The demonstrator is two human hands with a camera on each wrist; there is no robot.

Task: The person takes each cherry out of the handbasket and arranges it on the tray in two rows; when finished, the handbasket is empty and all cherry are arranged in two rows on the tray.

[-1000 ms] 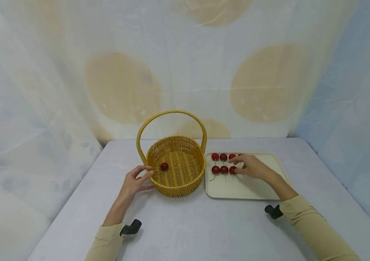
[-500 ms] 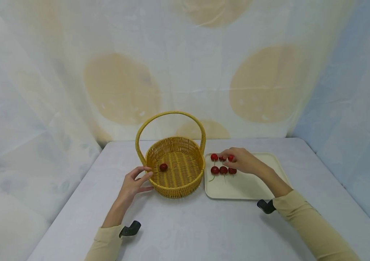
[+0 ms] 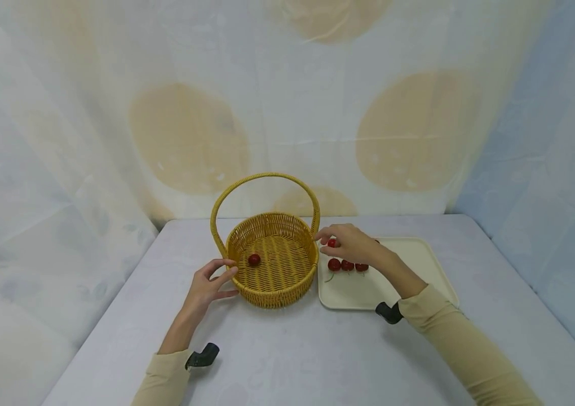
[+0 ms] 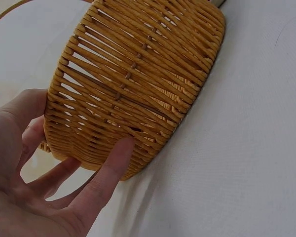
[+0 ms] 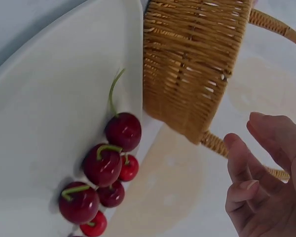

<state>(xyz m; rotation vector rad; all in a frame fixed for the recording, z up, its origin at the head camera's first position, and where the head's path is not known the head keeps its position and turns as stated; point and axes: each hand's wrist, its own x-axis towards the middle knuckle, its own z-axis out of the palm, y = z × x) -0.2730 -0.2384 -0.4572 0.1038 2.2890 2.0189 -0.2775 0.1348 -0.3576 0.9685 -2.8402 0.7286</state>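
My left hand [image 3: 208,285] holds the near-left rim of the yellow woven basket [image 3: 277,296]. In the left wrist view, one finger presses along the basket's outer wall [image 4: 138,84] while others reach its rim. One dark red cherry [image 3: 254,260] lies inside the basket. My right hand [image 3: 350,243] hovers above the left part of a cream tray [image 3: 399,296], thumb and fingers parted with nothing between them. Its fingertips are near the basket's right side. Beneath it, several stemmed cherries [image 5: 102,165] sit in two rows on the tray; the hand partly hides the far row.
The basket's tall arched handle [image 3: 272,175] rises above its rim. The tray stands close against the basket's right side. A pale cloth covers the table [image 3: 287,355], and a patterned curtain [image 3: 287,101] hangs behind it.
My right hand has moved left across the far row of cherries toward the basket, carrying none. My left hand and the basket have stayed where they were.
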